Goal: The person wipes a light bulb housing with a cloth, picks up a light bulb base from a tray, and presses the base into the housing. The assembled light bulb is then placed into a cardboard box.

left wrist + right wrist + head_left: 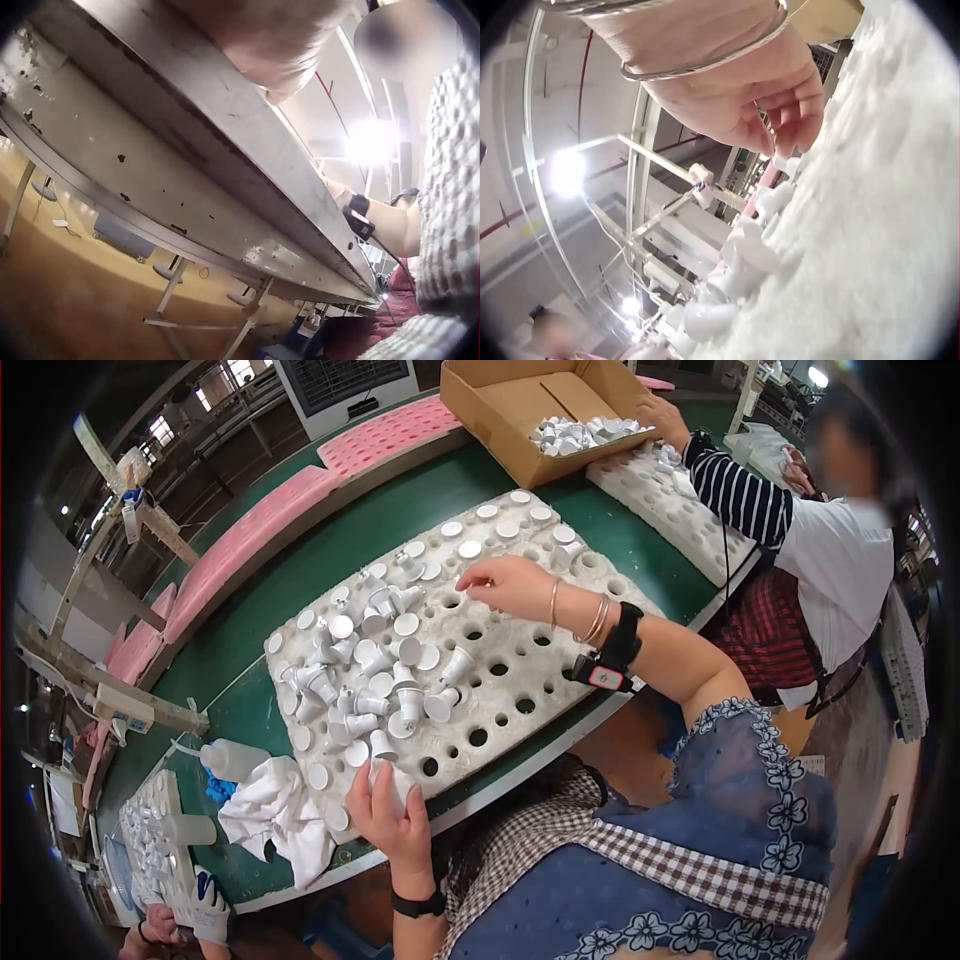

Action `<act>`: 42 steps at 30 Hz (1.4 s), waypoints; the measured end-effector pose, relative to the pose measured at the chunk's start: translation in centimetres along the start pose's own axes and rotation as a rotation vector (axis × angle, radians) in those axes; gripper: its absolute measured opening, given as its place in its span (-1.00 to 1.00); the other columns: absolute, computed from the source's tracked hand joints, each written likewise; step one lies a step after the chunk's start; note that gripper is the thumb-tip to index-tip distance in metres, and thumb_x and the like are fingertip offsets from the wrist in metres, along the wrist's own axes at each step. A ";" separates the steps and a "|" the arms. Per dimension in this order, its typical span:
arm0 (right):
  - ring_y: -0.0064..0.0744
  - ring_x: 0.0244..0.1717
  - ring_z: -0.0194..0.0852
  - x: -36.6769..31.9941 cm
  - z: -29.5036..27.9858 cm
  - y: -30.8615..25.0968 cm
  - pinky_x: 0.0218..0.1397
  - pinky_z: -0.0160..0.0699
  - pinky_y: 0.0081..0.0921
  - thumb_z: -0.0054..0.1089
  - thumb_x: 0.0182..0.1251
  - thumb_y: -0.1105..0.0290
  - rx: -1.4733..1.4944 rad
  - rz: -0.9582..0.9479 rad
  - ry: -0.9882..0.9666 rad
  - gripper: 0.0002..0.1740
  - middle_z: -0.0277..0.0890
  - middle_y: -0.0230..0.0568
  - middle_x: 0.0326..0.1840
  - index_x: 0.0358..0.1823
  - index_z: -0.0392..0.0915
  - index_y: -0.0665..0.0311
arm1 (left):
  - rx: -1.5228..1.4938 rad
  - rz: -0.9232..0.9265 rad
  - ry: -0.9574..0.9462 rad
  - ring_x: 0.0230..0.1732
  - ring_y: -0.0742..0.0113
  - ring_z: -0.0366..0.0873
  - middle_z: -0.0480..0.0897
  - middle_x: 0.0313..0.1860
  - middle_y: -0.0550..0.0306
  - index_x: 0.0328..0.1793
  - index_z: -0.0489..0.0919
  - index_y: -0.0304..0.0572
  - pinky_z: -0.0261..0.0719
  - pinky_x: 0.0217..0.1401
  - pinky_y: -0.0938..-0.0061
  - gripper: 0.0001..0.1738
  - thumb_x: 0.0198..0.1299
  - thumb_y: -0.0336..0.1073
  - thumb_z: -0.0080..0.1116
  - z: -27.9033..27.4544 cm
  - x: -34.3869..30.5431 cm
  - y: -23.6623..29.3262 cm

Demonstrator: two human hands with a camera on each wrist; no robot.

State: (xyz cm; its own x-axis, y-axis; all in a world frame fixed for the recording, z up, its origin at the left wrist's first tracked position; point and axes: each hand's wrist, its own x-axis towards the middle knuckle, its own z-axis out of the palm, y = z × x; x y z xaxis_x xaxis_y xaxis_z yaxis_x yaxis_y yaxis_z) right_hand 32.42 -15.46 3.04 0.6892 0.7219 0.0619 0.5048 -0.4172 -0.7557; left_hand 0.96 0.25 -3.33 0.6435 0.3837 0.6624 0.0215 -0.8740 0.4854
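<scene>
My left hand (392, 822) is at the near edge of the pale perforated foam board (560, 660), its fingers around a white cup-shaped part (400, 785). Only the heel of that hand shows in the left wrist view. Over the middle of the board is my right hand (515, 588), thumb and fingertips drawn together. In the right wrist view its fingertips (786, 142) overlap a small white piece (784, 164); I cannot tell whether they pinch it. A loose heap of white cup-shaped parts (375, 660) covers the board's left half, and white discs (469, 549) sit along its far side.
A cardboard box (490, 420) of white parts stands at the far right, where another person (840, 550) works. Pink foam strips (250, 545) line the back of the green table (250, 705). Left of the board lie a white cloth (275, 815) and a squeeze bottle (235, 758).
</scene>
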 end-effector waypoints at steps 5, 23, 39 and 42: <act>-0.06 -0.03 0.57 2.0 1.6 0.1 0.10 0.53 -0.27 0.13 0.23 0.26 -0.316 -0.038 0.062 -0.69 0.62 -0.10 -0.10 -0.04 0.60 0.18 | 0.027 -0.001 -0.006 0.11 -0.12 0.45 0.50 0.18 -0.15 0.12 0.58 -0.25 0.37 0.19 0.14 -0.55 0.08 -0.28 0.29 -0.2 -0.2 0.1; -0.07 -0.05 0.61 7.6 3.1 1.1 0.02 0.58 -0.20 0.35 0.02 0.06 -0.476 -0.033 0.121 -0.52 0.65 -0.10 -0.14 -0.06 0.65 0.17 | 0.172 0.119 0.010 0.04 -0.24 0.49 0.57 0.04 -0.29 0.08 0.63 -0.29 0.42 0.13 0.02 -0.61 0.20 -0.19 0.27 -0.1 0.6 1.8; -0.55 -0.27 0.49 -6.0 6.4 -5.6 -0.17 0.52 -0.46 0.23 0.26 0.35 1.005 -0.092 -0.046 -0.64 0.54 -0.25 -0.29 0.02 0.39 0.33 | -0.036 -0.024 -0.068 0.32 -0.26 0.30 0.32 0.30 -0.35 0.25 0.45 -0.42 0.23 0.40 0.10 -0.42 0.00 -0.46 0.04 -0.5 0.1 0.0; -0.32 -0.21 0.53 -9.9 9.4 -7.3 -0.12 0.49 -0.39 0.22 0.21 0.42 0.588 -0.303 -0.084 -0.71 0.52 -0.20 -0.25 -0.05 0.46 0.27 | -0.501 -0.423 0.122 0.34 -0.03 0.33 0.39 0.30 -0.18 0.36 0.34 -0.40 0.20 0.43 0.20 -0.40 0.16 -0.43 0.14 -1.2 0.3 0.5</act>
State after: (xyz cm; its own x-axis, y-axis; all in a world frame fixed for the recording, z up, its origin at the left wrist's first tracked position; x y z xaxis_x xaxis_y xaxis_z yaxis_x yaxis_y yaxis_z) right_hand 17.02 -14.40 1.83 0.5065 0.8104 0.2943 0.2861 0.1640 -0.9441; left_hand 0.27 0.32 -2.19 0.5658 0.7197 0.4023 -0.1239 -0.4082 0.9045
